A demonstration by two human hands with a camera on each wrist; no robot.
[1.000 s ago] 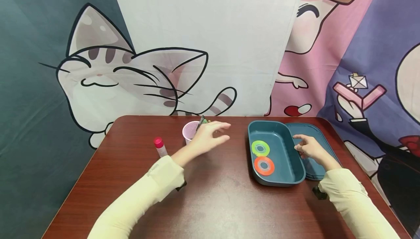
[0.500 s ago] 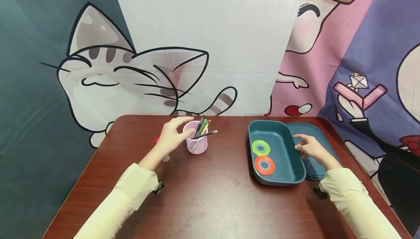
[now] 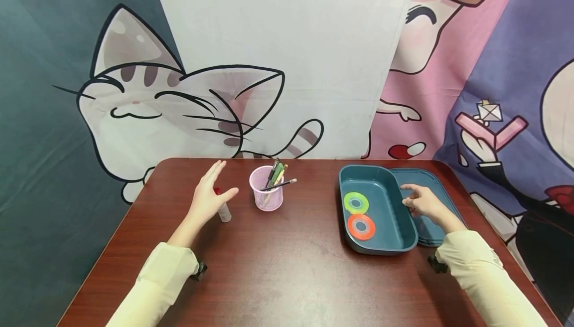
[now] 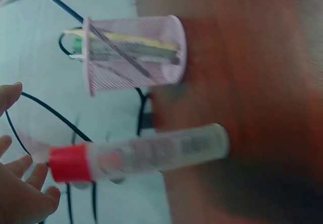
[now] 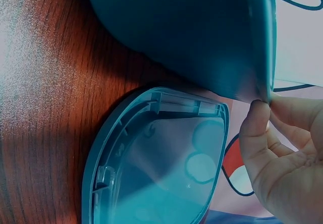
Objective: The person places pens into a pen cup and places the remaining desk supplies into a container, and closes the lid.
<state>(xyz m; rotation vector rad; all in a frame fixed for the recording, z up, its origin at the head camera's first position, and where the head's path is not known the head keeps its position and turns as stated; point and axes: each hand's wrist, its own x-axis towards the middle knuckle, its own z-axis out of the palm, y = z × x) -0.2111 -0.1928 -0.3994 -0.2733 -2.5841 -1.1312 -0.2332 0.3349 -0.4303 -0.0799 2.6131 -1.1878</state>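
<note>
My left hand [image 3: 208,198], fingers spread and thumb apart, is beside an upright glue bottle [image 4: 146,156] with a clear body and a red cap. In the left wrist view the fingertips are close to the cap. In the head view the hand partly covers the bottle [image 3: 224,213]. My right hand [image 3: 423,201] pinches the right rim of a teal box [image 3: 384,245] between thumb and fingers; the right wrist view shows the thumb [image 5: 255,128] at that rim. A green tape roll [image 3: 349,202] and an orange tape roll [image 3: 354,233] lie inside, along its left side.
A pink mesh pen cup [image 3: 269,201] with several pens and pencils stands right of the glue bottle. The teal lid [image 3: 432,230] lies right of the box, partly under my right hand. A printed cloth [image 3: 287,33] hangs behind the brown table [image 3: 296,277].
My left hand has moved left, from in front of the pen cup to beside the glue bottle, uncovering the cup. The right hand keeps its place at the box rim.
</note>
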